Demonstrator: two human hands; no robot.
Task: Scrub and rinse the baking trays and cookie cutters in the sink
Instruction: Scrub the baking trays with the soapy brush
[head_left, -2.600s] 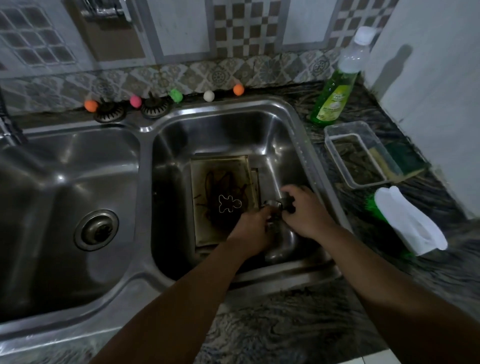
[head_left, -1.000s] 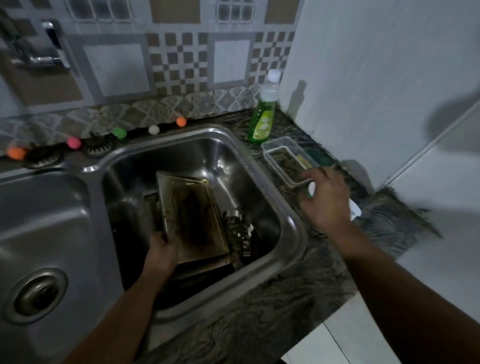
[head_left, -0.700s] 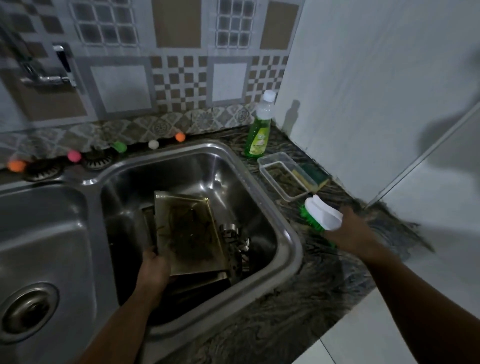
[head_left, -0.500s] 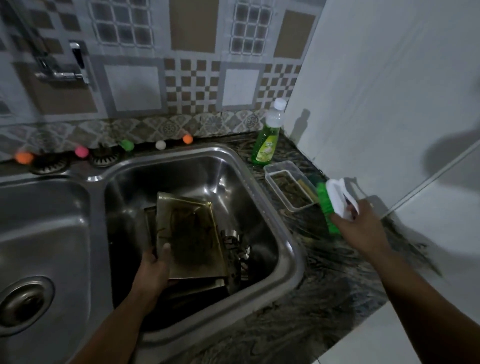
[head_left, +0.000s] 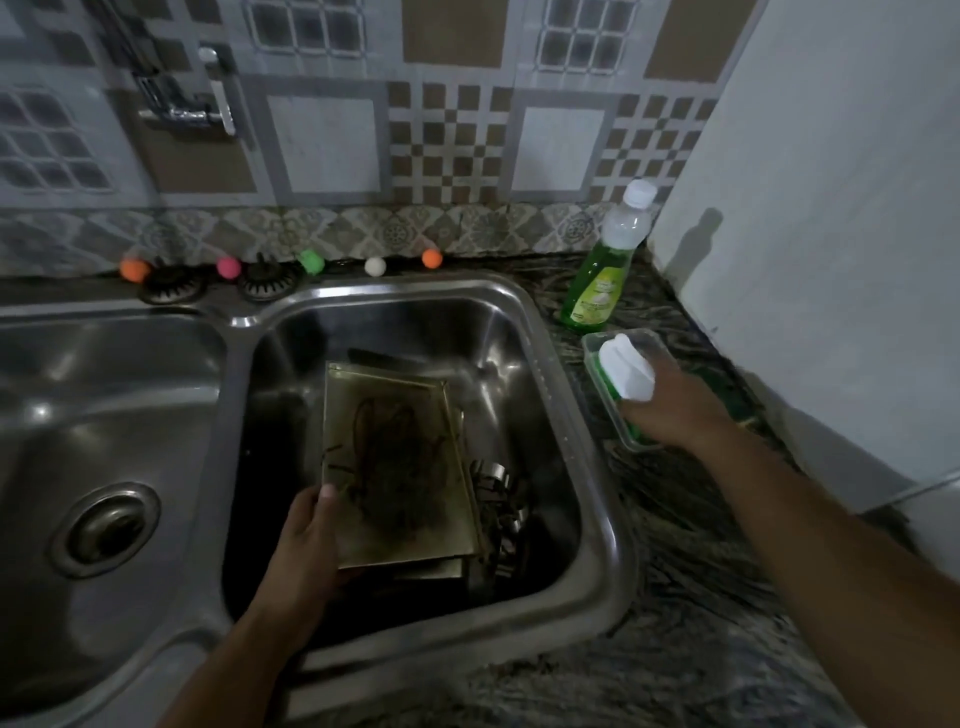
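Note:
A greasy, dark-stained baking tray (head_left: 397, 467) is tilted up inside the right sink basin (head_left: 524, 332), with a second tray (head_left: 434, 569) partly hidden beneath it. My left hand (head_left: 306, 545) grips the top tray by its lower left corner, thumb on its face. Metal cookie cutters (head_left: 498, 499) lie in the basin just right of the trays. My right hand (head_left: 675, 410) holds a white scrub brush with green bristles (head_left: 623, 374), bristles down in the clear plastic container (head_left: 592, 348) on the counter.
A green dish soap bottle (head_left: 600, 280) stands behind the container. The left basin has a drain (head_left: 106, 527). Coloured balls (head_left: 228, 266) and two strainers (head_left: 267, 283) line the back ledge. A tap (head_left: 208, 104) sits on the tiled wall. Dark stone counter (head_left: 675, 597) runs right, against a white wall.
My right hand took the brush from the counter, lifted it and lowered it bristles-down into the plastic container. My left hand tilted the tray up and keeps holding it.

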